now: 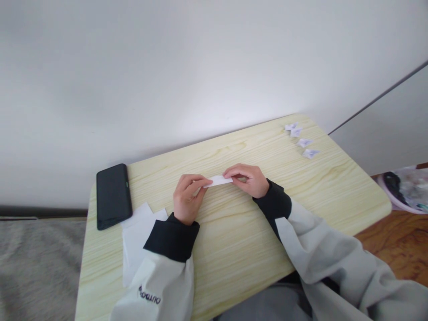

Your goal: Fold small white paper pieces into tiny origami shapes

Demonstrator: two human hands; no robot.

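A narrow strip of folded white paper (pixel 219 180) is held just over the middle of the table. My left hand (pixel 188 196) pinches its left end between thumb and fingers. At the other end, my right hand (pixel 249 179) grips the paper the same way, fingertips on its upper edge. Loose white sheets (pixel 135 240) lie beside my left forearm, partly covered by the sleeve. At the far right of the table sit several small folded paper pieces (pixel 304 142) in a rough row.
A black phone-like device (pixel 113 196) rests at the table's left edge, touching the sheets. The pale wood table (pixel 240 249) stands against a white wall (pixel 200 76). On the floor at right is a pinkish container (pixel 406 189) with mixed items; grey carpet (pixel 40 267) is at left.
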